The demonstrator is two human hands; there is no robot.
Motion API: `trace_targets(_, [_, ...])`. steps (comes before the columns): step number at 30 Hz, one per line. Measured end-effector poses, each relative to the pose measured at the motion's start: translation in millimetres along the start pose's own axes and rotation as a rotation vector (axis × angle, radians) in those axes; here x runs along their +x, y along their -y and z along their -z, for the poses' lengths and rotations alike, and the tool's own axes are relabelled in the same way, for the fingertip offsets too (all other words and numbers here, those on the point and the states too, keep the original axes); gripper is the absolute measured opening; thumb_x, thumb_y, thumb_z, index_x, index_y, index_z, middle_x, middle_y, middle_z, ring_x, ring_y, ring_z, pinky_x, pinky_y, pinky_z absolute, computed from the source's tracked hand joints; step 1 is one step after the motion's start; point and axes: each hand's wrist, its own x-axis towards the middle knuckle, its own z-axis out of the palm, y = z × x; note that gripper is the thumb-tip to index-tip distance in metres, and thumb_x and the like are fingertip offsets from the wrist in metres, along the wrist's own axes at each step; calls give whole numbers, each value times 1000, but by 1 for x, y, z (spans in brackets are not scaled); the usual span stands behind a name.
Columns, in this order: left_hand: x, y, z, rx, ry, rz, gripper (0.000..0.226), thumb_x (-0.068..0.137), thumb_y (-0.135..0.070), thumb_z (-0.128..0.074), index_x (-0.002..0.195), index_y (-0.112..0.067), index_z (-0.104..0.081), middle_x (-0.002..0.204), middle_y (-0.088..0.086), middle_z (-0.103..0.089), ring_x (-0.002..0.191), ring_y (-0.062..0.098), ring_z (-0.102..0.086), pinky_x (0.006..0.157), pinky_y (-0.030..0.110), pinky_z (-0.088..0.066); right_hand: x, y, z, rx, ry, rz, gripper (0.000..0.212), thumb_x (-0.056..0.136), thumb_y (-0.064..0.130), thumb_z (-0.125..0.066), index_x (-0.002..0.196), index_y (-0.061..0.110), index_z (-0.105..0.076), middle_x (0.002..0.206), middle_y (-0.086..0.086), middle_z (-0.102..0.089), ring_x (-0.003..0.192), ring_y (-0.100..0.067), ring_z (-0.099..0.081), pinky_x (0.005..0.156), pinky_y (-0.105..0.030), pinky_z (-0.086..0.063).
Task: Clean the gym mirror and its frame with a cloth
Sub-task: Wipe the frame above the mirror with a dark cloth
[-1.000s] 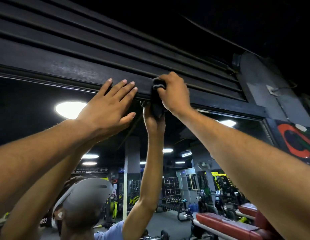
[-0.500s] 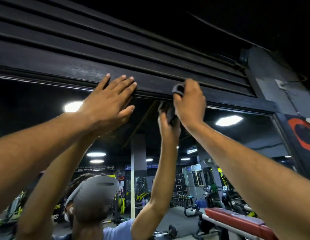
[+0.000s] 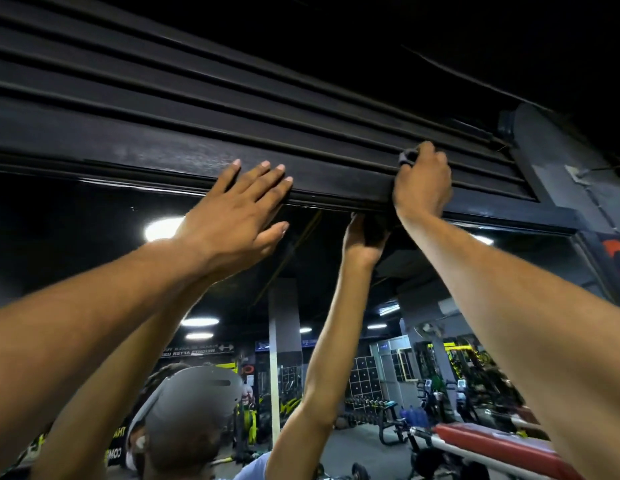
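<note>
Overhead | dark cloth (image 3: pixel 406 157) bunched in right hand (image 3: pixel 422 181) | black ribbed frame (image 3: pixel 197 161)

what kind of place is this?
A gym, most likely. The mirror reflects a dumbbell rack, a red padded bench and a wall of lockers.

Commercial gym, indoors, dim. A large wall mirror (image 3: pixel 94 254) reflects the room: dumbbell rack (image 3: pixel 377 405) at the far side, yellow-and-black machines (image 3: pixel 464 362) to the right, a red padded bench (image 3: pixel 502 448) near right, lockers (image 3: pixel 365 374), round ceiling lights (image 3: pixel 200 321).
</note>
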Motion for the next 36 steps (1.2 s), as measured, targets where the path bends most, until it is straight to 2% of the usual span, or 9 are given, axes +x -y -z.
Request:
trace_targets(5, [0, 6, -6, -5, -8, -9, 84, 100, -66, -3, 171, -22, -5, 179, 1, -4, 165, 18, 2, 133, 49, 5, -26, 17, -18, 73, 72, 30, 29, 106, 13, -43, 120, 22, -66, 114, -15, -73, 108, -39, -67, 75, -37, -43])
trace_targets(11, [0, 7, -7, 3, 2, -11, 87, 98, -67, -1, 171, -21, -3, 179, 2, -1, 165, 18, 3, 133, 50, 4, -55, 37, -3, 199, 190, 484, 20, 105, 43, -48, 116, 35, -62, 106, 6, -75, 97, -19, -71, 78, -43, -57])
trace_targets(14, [-1, 6, -6, -4, 5, -14, 88, 97, -67, -1, 171, -21, -4, 179, 3, -1, 165, 19, 3, 133, 50, 4, -26, 13, 8, 60, -4, 213, 23, 103, 29, -49, 118, 27, -66, 110, -15, -74, 102, -39, -69, 76, -44, -50])
trace_targets(17, [0, 7, -8, 8, 3, -8, 88, 97, -67, 1, 171, -21, -4, 179, 3, -1, 165, 19, 4, 133, 50, 4, 1, -17, 8, -87, -63, -17, 30, 104, 8, -43, 124, 16, -63, 114, -25, -70, 108, -45, -66, 83, -48, -50])
trace_targets(23, [-1, 6, -6, 2, 3, 0, 87, 97, -67, 1, 171, -22, -5, 179, 2, -3, 165, 18, 2, 133, 49, 3, -36, -1, -12, 63, 85, 126, 24, 104, 21, -48, 118, 24, -66, 108, -19, -74, 102, -42, -70, 80, -45, -53])
trace_targets(28, [-2, 5, -4, -8, 2, 4, 84, 99, -66, -5, 171, -23, -8, 179, 1, -6, 165, 18, 0, 133, 49, 1, -67, 43, -8, 210, 180, 521, 22, 108, 31, -49, 122, 31, -65, 103, 0, -76, 92, -20, -70, 72, -36, -51])
trace_targets(30, [-6, 6, 0, -27, 5, -8, 85, 99, -66, -8, 171, -22, -13, 178, 1, -10, 165, 18, -5, 133, 49, -1, -62, 42, -3, 171, 108, 483, 21, 108, 28, -47, 120, 29, -64, 106, 3, -76, 92, -19, -70, 75, -37, -53])
trace_targets(33, [-18, 24, 6, -23, -5, 27, 85, 99, -65, -11, 170, -21, -16, 178, 1, -14, 164, 18, -9, 134, 49, -3, -52, 36, -3, 167, 2, 200, 23, 106, 23, -47, 120, 24, -65, 107, -8, -75, 99, -33, -71, 74, -37, -47])
trace_targets(36, [-32, 60, 14, 2, -16, 83, 82, 100, -65, -15, 171, -22, -13, 178, 1, -13, 164, 17, -9, 134, 47, -3, -69, 57, -12, 180, 53, 278, 23, 102, 28, -54, 118, 32, -69, 112, -5, -75, 104, -34, -69, 80, -42, -51])
